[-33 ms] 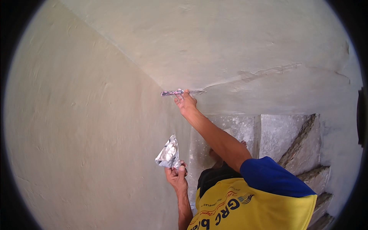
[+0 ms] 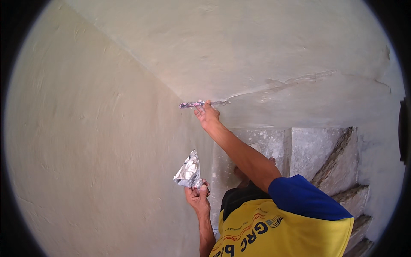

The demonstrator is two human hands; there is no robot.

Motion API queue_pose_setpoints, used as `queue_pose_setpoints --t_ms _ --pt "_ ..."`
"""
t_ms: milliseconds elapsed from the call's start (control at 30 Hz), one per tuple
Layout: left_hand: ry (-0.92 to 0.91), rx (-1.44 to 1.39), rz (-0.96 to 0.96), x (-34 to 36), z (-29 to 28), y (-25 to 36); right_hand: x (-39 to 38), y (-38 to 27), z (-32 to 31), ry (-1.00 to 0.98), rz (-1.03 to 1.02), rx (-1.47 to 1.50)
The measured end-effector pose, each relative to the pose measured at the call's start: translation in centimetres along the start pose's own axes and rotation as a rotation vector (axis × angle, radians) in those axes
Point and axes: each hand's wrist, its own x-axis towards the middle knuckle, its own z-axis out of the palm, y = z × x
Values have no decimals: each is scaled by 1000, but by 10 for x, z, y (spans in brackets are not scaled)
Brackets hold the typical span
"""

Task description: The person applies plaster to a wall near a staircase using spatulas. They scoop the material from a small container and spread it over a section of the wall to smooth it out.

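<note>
Pinched in my right hand (image 2: 208, 115) is a putty knife (image 2: 192, 104), its smeared, pinkish handle pointing left. Its thin blade runs right and lies at or close to the plastered wall (image 2: 274, 47); whether it touches cannot be seen. Lower down, my left hand (image 2: 198, 198) is closed around the bottom end of a triangular putty plate (image 2: 188, 172), coated with pale, wet-looking putty. That plate points upward, in front of the left wall (image 2: 102, 141) and apart from the knife.
A corner line (image 2: 141, 62) runs between the two walls. From near the blade a rough ridge (image 2: 299, 80) stretches right. Below are bare concrete stairs (image 2: 314, 147) with rough edges, partly behind my right arm. A dark object (image 2: 403, 130) sits at the right rim.
</note>
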Motion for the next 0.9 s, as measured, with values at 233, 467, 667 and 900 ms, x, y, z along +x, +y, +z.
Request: queue_pose_setpoints --t_ms 233,467,667,900 --pt "-34 -15 -16 2 -3 3 -49 8 -32 -295 96 -183" --pt "-56 -24 -45 3 -4 1 -36 -10 -74 -141 72 -172" --pt "-27 -17 -54 0 -7 2 -14 -15 -65 -170 34 -209" --pt "-22 -11 -53 0 -4 0 -7 8 -38 -216 60 -188"
